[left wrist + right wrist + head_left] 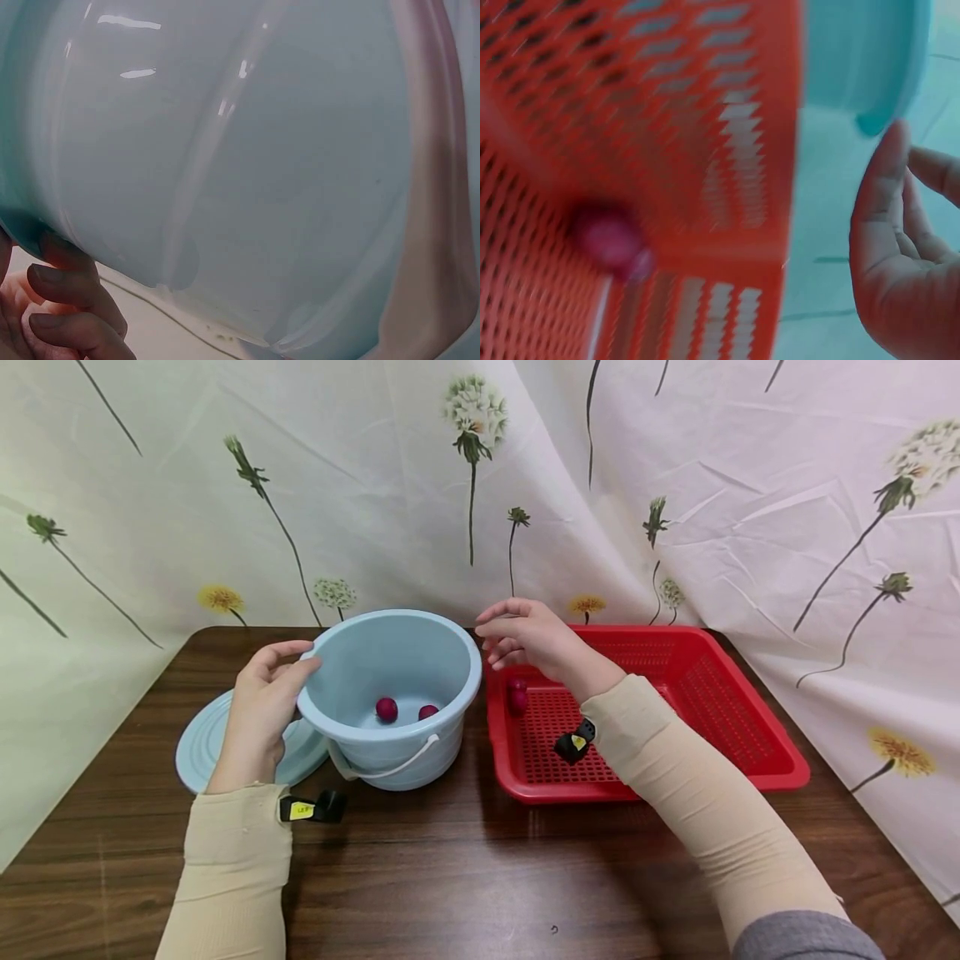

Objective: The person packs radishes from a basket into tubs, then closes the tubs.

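Observation:
My left hand [262, 706] grips the left rim of a light blue plastic bucket [401, 760], its thumb at the rim's inner side and the other fingers outside and below. Two small, round, dark red radish-like things lie on the bucket's floor, one [386, 709] left of the other [427, 712]. With fingers loosely bent and nothing held, my right hand [536, 639] hovers beside the bucket's right rim, over the near left part of a red perforated basket [525, 792]. More dark red pieces [517, 697] lie at the basket's left wall; the right wrist view shows them blurred.
A light blue lid [198, 747] lies flat on the brown wooden table [450, 877], partly behind my left hand and the bucket. The bucket's white handle [397, 768] hangs down in front. A flower-printed cloth [390, 485] hangs behind the table.

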A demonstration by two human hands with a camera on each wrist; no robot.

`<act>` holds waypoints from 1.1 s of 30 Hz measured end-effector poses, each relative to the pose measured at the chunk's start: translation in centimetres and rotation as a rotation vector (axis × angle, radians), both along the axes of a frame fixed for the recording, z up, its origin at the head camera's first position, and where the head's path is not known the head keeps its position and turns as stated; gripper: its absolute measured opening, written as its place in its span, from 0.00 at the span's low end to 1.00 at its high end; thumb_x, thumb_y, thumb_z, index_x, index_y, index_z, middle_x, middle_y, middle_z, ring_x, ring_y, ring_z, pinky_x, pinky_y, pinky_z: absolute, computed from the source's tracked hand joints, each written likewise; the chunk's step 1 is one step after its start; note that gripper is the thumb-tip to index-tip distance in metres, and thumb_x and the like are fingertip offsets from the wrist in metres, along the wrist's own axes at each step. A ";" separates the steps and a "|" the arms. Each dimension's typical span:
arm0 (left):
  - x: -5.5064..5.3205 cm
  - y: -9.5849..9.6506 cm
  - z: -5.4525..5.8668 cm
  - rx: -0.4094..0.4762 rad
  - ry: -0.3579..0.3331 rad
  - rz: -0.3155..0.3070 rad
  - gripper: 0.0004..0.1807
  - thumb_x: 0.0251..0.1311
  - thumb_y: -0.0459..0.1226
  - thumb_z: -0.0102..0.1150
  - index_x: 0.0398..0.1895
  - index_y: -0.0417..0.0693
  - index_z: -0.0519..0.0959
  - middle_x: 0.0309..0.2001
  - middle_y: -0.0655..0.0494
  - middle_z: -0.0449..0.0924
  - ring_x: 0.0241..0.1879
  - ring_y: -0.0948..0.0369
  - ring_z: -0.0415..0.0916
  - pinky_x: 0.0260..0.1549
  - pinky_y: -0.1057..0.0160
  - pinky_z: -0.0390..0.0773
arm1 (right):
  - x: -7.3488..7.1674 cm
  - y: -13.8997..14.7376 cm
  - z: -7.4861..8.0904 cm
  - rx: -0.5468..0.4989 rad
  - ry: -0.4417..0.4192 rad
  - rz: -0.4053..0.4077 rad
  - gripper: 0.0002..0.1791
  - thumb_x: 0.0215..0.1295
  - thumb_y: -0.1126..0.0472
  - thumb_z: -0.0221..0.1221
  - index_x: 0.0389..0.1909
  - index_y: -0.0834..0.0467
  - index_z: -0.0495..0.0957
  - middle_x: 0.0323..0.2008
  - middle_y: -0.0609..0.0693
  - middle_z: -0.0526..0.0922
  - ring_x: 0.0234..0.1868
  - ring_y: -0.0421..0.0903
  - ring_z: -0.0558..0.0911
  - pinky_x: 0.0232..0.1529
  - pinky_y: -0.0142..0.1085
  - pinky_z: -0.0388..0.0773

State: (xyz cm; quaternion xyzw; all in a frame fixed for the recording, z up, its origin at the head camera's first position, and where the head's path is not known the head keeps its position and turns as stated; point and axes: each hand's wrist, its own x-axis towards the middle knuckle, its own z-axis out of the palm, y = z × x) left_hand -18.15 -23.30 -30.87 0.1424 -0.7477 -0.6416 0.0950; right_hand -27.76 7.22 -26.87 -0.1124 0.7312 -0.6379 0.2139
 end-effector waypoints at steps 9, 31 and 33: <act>0.1 0.2 0.1 0.041 0.005 -0.007 0.11 0.67 0.45 0.59 0.50 0.63 0.74 0.33 0.70 0.82 0.29 0.71 0.80 0.25 0.72 0.79 | -2.1 3.8 -3.0 0.295 -0.075 0.093 0.18 0.72 0.63 0.56 0.59 0.63 0.74 0.44 0.60 0.83 0.32 0.49 0.85 0.45 0.46 0.85; 0.2 0.1 0.1 -0.029 -0.015 0.004 0.11 0.67 0.47 0.58 0.51 0.65 0.73 0.33 0.71 0.81 0.31 0.71 0.80 0.28 0.72 0.80 | -2.7 4.7 -6.6 0.544 -0.188 0.286 0.24 0.71 0.60 0.55 0.66 0.58 0.68 0.48 0.63 0.81 0.42 0.54 0.87 0.45 0.47 0.84; 0.3 0.1 0.1 -0.025 -0.012 0.007 0.11 0.67 0.47 0.58 0.50 0.66 0.73 0.32 0.71 0.81 0.31 0.71 0.79 0.28 0.72 0.80 | -2.8 4.7 -6.7 0.545 -0.181 0.284 0.23 0.71 0.60 0.56 0.65 0.58 0.69 0.47 0.63 0.82 0.42 0.54 0.87 0.45 0.47 0.85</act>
